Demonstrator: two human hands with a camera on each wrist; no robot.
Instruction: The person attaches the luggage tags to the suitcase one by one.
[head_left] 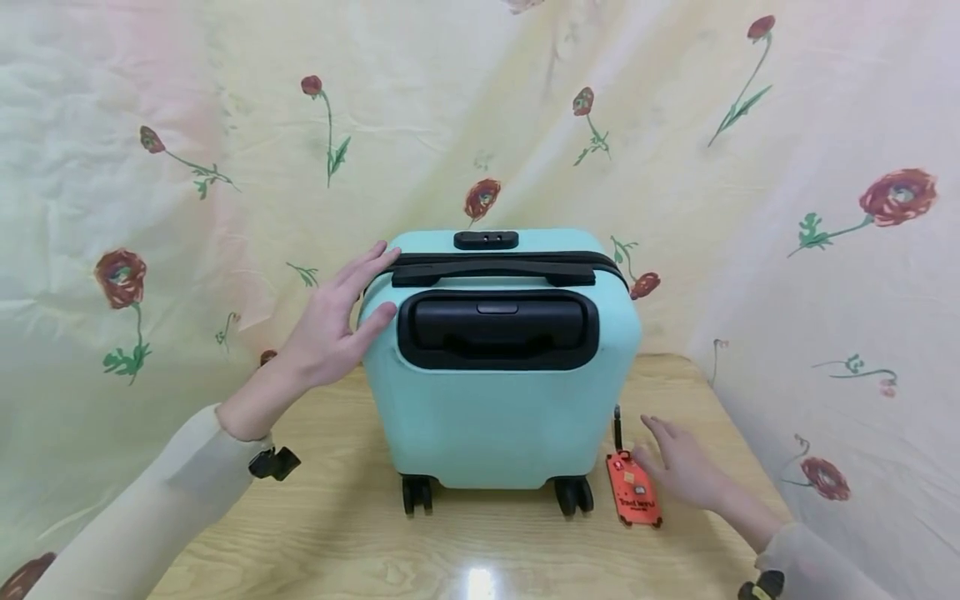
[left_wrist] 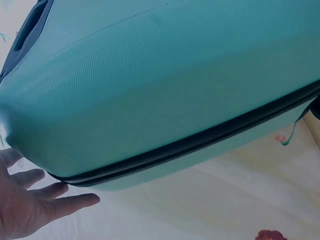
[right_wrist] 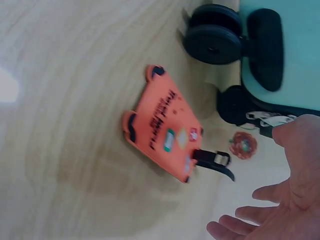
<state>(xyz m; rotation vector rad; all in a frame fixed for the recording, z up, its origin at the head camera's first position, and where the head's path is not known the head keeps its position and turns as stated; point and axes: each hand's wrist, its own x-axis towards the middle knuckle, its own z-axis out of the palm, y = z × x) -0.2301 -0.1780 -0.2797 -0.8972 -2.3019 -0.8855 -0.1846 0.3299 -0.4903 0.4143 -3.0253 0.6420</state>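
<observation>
A mint-green suitcase stands upright on its wheels, with a black carry handle across the top and a black recessed pull handle below it. My left hand rests on its upper left corner, fingers extended; the left wrist view shows the fingers spread beside the black zipper seam. An orange luggage tag with a black strap lies flat to the right of the suitcase. Just over the tag's right side is my right hand, fingers loosely extended and holding nothing.
The suitcase stands on a wood-grain table. Behind and beside it hangs a pale cloth printed with red flowers. Black wheels show under the suitcase, and a black combination lock sits on its top.
</observation>
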